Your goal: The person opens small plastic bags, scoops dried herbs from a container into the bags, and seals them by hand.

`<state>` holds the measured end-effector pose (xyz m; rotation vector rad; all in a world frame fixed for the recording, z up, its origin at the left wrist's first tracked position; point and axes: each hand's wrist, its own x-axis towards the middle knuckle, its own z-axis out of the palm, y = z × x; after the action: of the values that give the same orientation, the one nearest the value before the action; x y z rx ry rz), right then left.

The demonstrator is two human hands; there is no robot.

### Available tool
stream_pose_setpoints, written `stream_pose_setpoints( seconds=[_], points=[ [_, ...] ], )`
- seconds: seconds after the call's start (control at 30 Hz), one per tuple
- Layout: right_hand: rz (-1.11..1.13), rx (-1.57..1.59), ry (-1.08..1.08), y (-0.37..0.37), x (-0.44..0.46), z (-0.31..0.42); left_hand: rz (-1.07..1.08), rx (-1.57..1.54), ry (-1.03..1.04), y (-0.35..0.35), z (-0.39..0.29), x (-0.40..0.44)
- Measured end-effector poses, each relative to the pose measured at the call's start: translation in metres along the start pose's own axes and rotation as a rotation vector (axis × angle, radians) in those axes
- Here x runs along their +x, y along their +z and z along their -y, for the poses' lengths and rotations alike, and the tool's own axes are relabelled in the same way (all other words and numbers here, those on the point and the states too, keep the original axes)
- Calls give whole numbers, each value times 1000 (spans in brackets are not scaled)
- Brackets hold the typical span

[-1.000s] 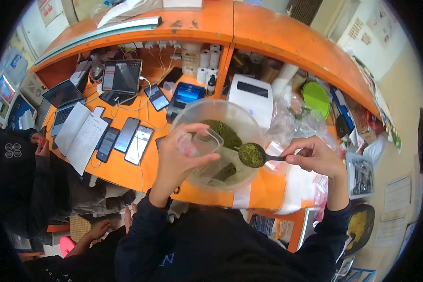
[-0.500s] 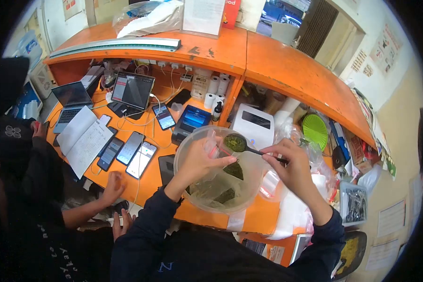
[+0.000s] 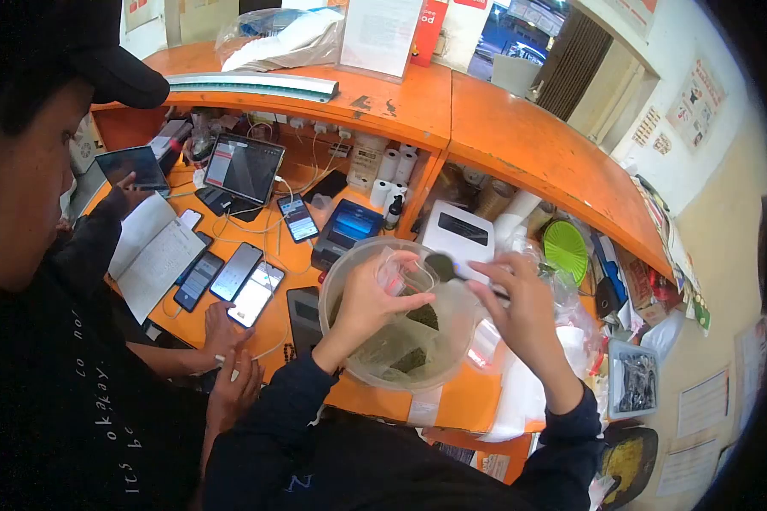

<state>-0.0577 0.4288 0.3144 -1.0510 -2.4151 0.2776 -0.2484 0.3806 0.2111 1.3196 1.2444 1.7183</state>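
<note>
My left hand [image 3: 368, 302] pinches a small clear plastic bag [image 3: 392, 274] above a large translucent round tub [image 3: 463, 336]. In my right hand [image 3: 527, 302] is a black-handled spoon [image 3: 442, 266], its dark bowl right beside the bag's mouth. Motion blurs the spoon, so I cannot tell how much is in it. Inside the tub lies a clear plastic liner [image 3: 375, 347] with dark green flaky or powdery stuff [image 3: 411, 359] in it. Both hands are over the tub.
Left, a co-worker leans in, a hand [image 3: 230, 336] near several phones [image 3: 251, 294]. An open notebook [image 3: 158, 247], a tablet [image 3: 243, 166], a small printer [image 3: 347, 230] and a white machine [image 3: 456, 234] stand around. A bin of wrapped items [image 3: 637, 381] is at right.
The spoon, earlier level with a green heap in it, has moved right slightly and turned at the bag. My right fingers have spread a little. The co-worker has leaned in closer from the left.
</note>
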Motion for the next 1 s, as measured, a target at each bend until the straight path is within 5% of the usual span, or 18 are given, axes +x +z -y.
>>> stream_pose_setpoints(
  seconds=[0.1, 0.3, 0.47, 0.7, 1.0],
  points=[
    [-10, 272, -298, 26, 12, 6, -45, 147, 111, 8, -13, -3],
    [-40, 238, -383, 24, 22, 4, -74, 111, 169, 1, -19, -4],
    [162, 480, -169, 23, 23, 1, 4, -202, -45, -7, -22, -11],
    [194, 847, -134, 31, 24, 11, -65, 80, 160, 2, -35, -16],
    [142, 848, -201, 36, 14, 16, -107, 230, 315, 9, -44, -24]
  ],
)
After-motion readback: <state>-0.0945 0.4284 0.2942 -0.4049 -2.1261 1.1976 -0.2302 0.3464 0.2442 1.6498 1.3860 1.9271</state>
